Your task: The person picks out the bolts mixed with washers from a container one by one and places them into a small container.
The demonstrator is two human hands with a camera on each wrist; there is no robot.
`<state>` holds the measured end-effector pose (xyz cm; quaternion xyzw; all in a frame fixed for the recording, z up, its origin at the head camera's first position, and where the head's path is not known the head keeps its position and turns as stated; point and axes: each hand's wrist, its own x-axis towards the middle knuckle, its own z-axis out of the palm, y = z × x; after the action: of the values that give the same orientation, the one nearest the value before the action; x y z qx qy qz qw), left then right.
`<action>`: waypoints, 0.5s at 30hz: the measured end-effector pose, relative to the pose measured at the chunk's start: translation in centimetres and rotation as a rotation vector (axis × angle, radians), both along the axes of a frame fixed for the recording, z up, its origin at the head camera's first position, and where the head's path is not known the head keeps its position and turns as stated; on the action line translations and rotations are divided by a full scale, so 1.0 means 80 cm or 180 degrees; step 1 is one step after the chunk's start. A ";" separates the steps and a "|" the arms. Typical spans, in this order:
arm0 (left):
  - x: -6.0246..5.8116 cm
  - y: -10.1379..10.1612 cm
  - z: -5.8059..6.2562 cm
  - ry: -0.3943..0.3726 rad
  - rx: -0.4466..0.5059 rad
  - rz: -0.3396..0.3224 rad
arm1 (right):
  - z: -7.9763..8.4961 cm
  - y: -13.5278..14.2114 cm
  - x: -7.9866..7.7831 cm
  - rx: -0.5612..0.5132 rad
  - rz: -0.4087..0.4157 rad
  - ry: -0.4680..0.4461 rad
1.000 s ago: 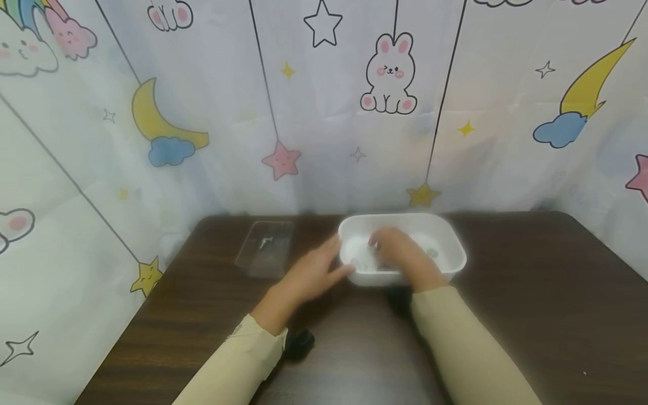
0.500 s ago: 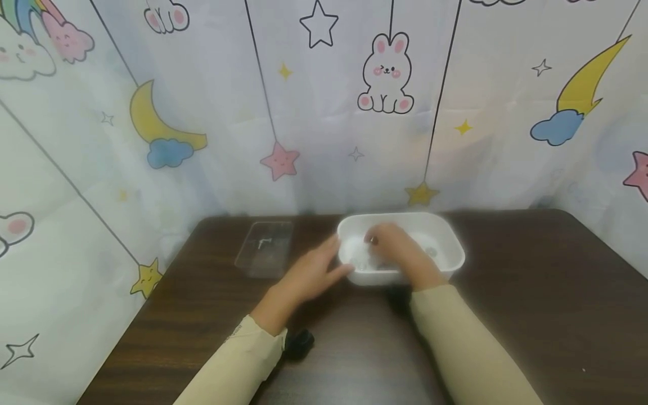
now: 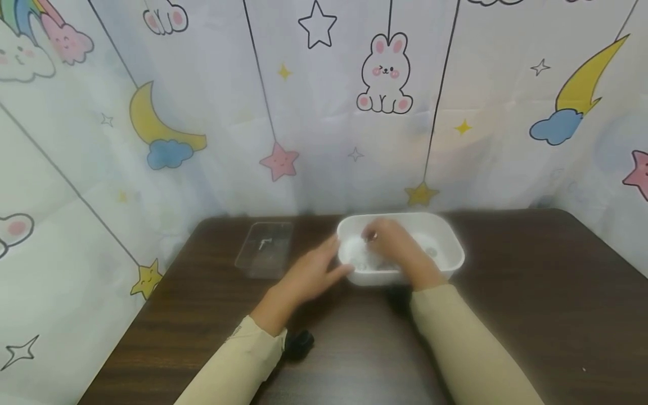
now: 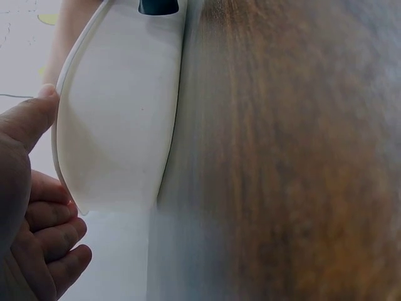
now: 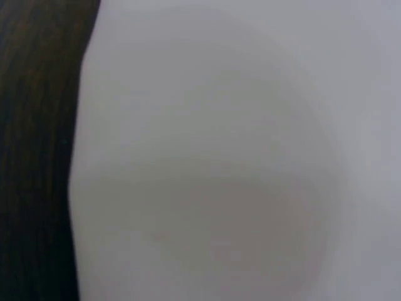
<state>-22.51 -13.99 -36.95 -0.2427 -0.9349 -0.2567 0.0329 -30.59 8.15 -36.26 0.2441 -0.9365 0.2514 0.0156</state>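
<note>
A white oval tub (image 3: pixel 445 264) stands near the back of the table. My left hand (image 3: pixel 309 274) touches its left end, thumb (image 4: pixel 37 113) against the rim and fingers (image 4: pixel 59 241) loosely bent beside the corner in the left wrist view. My right hand (image 3: pixel 397 244) is inside the tub with curled fingers. A small shiny thing (image 3: pixel 373 237) shows at its fingertips, too small to identify. Small clear or shiny pieces (image 3: pixel 361 267) lie on the tub floor. The right wrist view shows only the blurred tub wall (image 5: pixel 188 125); the right hand is hidden there.
Left of the tub sits a clear plastic box (image 3: pixel 248 261) with a small silvery piece (image 3: pixel 265 243) in it. The dark wooden table (image 3: pixel 531 292) meets a patterned curtain (image 3: pixel 324 112) at its back and sides. Black wrist devices (image 3: pixel 298 344) hang under the forearms.
My right hand's fingertips have lifted slightly and shifted a little left inside the tub, the shiny thing with them. The left hand stays at the rim.
</note>
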 end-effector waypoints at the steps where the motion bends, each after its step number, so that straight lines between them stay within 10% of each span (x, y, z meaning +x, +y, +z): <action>1: 0.000 0.000 0.000 -0.0007 -0.0009 0.0004 | 0.000 0.000 0.000 -0.0018 -0.0001 -0.0001; 15: -0.002 -0.001 -0.002 -0.0002 -0.0073 0.0031 | 0.005 -0.001 -0.001 -0.0249 -0.0078 0.0358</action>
<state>-22.64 -14.05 -37.12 -0.2384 -0.9390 -0.2460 0.0311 -30.65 8.04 -35.86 0.2456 -0.9265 0.2734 0.0809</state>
